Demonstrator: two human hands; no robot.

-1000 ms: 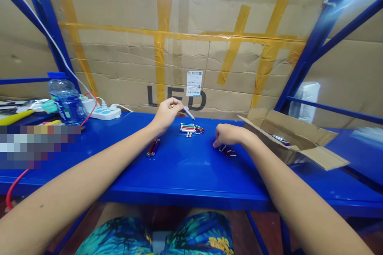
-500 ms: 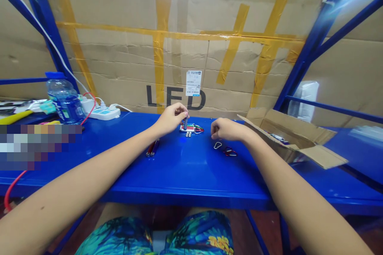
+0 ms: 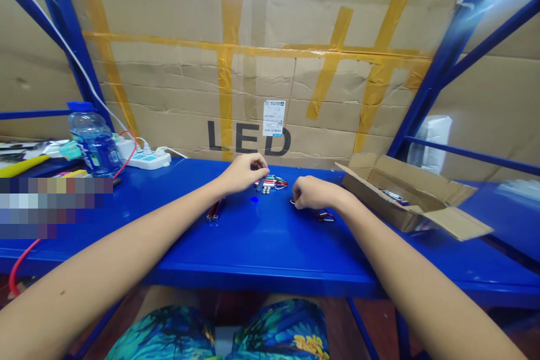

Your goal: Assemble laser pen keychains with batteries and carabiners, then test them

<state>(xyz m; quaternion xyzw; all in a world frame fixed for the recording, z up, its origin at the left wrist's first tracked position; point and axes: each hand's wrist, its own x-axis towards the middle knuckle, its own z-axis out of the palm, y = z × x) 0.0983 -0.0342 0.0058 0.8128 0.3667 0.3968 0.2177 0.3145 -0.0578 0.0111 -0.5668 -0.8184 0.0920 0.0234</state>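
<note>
My left hand (image 3: 247, 173) is closed over the far middle of the blue table, pinching a slim grey penlight (image 3: 260, 184) tilted downward. A bright blue spot (image 3: 254, 199) shows on the table near it. Right beside the penlight lies a row of coloured tubes with silver ends (image 3: 270, 183), green and red among them. To the right, my right hand (image 3: 311, 193) is closed on a silver carabiner (image 3: 292, 201), mostly hidden by the fingers. Red carabiners (image 3: 326, 216) lie just below that hand. Two dark red tubes (image 3: 214, 211) rest by my left forearm.
An open cardboard box (image 3: 405, 219) with metallic items inside stands at the right. At the left are a blue-capped bottle (image 3: 95, 143), a white power strip (image 3: 154, 159) and a red cable (image 3: 19, 264). A large cardboard sheet (image 3: 177, 84) rises behind the table (image 3: 253, 253).
My right hand has moved slightly left and down and has taken hold of the silver carabiner. My left hand has lowered a little, and the penlight now leans more.
</note>
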